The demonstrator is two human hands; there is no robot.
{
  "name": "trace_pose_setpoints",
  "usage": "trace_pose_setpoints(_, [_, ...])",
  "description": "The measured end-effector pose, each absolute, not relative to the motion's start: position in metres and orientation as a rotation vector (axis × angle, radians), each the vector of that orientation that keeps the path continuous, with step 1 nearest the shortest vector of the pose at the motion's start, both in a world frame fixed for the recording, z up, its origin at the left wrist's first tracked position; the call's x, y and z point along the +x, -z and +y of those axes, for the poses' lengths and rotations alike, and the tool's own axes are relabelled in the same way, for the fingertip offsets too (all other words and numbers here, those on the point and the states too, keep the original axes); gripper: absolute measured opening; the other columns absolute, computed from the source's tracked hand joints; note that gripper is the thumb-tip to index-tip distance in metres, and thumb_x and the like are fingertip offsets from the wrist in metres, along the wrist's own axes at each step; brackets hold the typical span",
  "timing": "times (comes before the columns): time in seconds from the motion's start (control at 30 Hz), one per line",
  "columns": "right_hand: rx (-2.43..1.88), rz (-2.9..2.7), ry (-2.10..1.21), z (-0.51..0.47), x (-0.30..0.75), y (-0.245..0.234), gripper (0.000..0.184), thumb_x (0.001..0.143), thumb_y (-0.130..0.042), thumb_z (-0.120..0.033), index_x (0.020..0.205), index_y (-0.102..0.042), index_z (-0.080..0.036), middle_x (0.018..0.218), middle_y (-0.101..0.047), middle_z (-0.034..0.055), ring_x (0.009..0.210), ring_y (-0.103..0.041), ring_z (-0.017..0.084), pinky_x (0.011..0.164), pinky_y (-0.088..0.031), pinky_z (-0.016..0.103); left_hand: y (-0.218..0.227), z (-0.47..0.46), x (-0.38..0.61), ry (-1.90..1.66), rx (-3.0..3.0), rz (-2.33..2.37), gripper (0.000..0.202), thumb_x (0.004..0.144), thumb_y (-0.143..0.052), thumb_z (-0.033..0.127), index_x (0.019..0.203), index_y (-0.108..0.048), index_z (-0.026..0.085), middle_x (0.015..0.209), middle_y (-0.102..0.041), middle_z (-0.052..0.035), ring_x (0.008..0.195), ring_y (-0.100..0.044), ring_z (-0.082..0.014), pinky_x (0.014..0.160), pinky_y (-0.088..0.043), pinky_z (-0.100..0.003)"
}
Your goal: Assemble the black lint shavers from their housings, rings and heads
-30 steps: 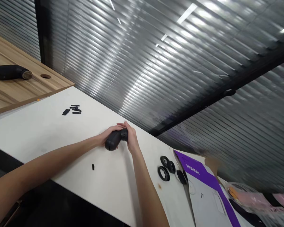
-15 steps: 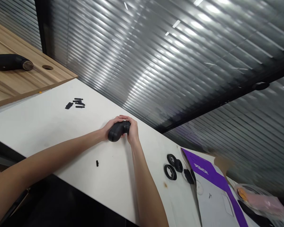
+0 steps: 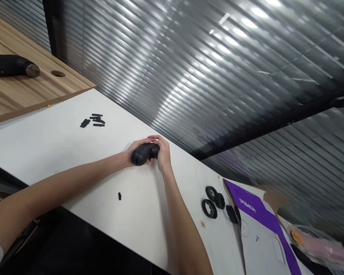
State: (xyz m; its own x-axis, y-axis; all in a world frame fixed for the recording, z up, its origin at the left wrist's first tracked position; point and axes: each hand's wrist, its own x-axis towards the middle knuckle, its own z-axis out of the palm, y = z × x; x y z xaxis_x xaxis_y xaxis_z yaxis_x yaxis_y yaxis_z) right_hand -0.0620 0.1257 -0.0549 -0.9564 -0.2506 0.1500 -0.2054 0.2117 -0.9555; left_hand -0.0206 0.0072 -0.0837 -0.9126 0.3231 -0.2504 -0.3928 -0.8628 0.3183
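A black curved plastic handle-shaped part (image 3: 143,153) lies on the white table (image 3: 60,152) near its far edge. My left hand (image 3: 132,151) is wrapped round the part from the left and behind. My right hand (image 3: 163,152) is closed on the part's right end, fingers curled over the top. Both forearms reach across the table from the lower left and bottom.
Small black loose pieces (image 3: 93,120) lie at the far left and one tiny black piece (image 3: 119,196) sits near the front. Black rings (image 3: 213,200) lie right of my arm beside a purple-edged box (image 3: 260,225). A wooden desk (image 3: 23,91) holds a dark cylindrical device (image 3: 11,65). Ribbed glass wall behind.
My hands stay on the black part; the right fingers have curled tighter over its end. The view has shifted slightly, so everything sits a little higher and to the right.
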Motion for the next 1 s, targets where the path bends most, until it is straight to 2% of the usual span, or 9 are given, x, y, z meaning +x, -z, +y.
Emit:
trace_pose_setpoints(0.2, [-0.593,2.320,1.883,0.128,-0.066,0.055,0.031,0.069,-0.052,-0.036,0.081,-0.078,-0.023,0.087,-0.079,0.0032,0.093,-0.070,0.028,0.092,-0.051,0.038,0.077,0.002,-0.019,-2.637,-0.268,0.547,0.010,0.088,-0.069,0.021,0.092,-0.060,0.018,0.078,-0.064,-0.0056,0.062,-0.063,-0.0203,0.054,-0.050,-0.029])
trace_pose_setpoints(0.3, [-0.523,2.277,1.884,0.124,-0.069,0.054,0.032,0.067,-0.054,-0.037,0.079,-0.081,-0.023,0.090,-0.080,0.0036,0.097,-0.069,0.028,0.096,-0.051,0.037,0.073,0.000,-0.016,-2.638,-0.276,0.552,0.008,0.089,-0.066,0.021,0.088,-0.059,0.017,0.076,-0.064,-0.0067,0.061,-0.062,-0.0201,0.050,-0.048,-0.027])
trace_pose_setpoints(0.37, [-0.403,2.247,1.912,0.121,-0.070,0.055,0.032,0.067,-0.054,-0.037,0.076,-0.081,-0.022,0.092,-0.081,0.0042,0.099,-0.069,0.028,0.096,-0.051,0.036,0.072,0.001,-0.016,-2.671,-0.293,0.553,0.008,0.087,-0.066,0.019,0.089,-0.059,0.018,0.078,-0.064,-0.0060,0.063,-0.063,-0.0198,0.052,-0.050,-0.027])
trace_pose_setpoints(0.53, [-0.218,2.195,1.953,0.118,-0.072,0.056,0.033,0.068,-0.053,-0.039,0.077,-0.079,-0.021,0.090,-0.080,0.0047,0.095,-0.070,0.028,0.082,-0.055,0.035,0.073,0.006,-0.016,-2.759,-0.306,0.576,0.010,0.084,-0.068,0.017,0.091,-0.061,0.018,0.084,-0.065,-0.0047,0.069,-0.065,-0.0191,0.057,-0.052,-0.027])
trace_pose_setpoints(0.8, [-0.044,2.056,2.036,0.116,-0.067,0.055,0.039,0.070,-0.053,-0.047,0.085,-0.076,-0.020,0.094,-0.080,0.0078,0.090,-0.073,0.028,0.078,-0.059,0.037,0.074,0.009,-0.016,-2.778,-0.213,0.642,0.019,0.083,-0.071,0.023,0.102,-0.069,0.018,0.090,-0.068,-0.0072,0.070,-0.065,-0.0202,0.057,-0.052,-0.029])
trace_pose_setpoints(0.9, [-0.014,2.041,2.045,0.117,-0.067,0.053,0.034,0.070,-0.053,-0.045,0.080,-0.075,-0.020,0.088,-0.079,0.0079,0.087,-0.073,0.028,0.075,-0.059,0.037,0.077,0.009,-0.018,-2.779,-0.184,0.678,0.024,0.083,-0.071,0.023,0.106,-0.072,0.019,0.094,-0.070,-0.0065,0.070,-0.065,-0.0192,0.057,-0.052,-0.029])
trace_pose_setpoints(1.0, [0.053,2.065,2.045,0.123,-0.069,0.050,0.019,0.068,-0.056,-0.039,0.067,-0.066,-0.023,0.071,-0.073,0.0053,0.075,-0.068,0.026,0.066,-0.056,0.036,0.081,0.010,-0.020,-2.755,-0.156,0.701,0.026,0.083,-0.071,0.022,0.109,-0.074,0.019,0.094,-0.071,-0.0066,0.067,-0.064,-0.0187,0.055,-0.052,-0.028])
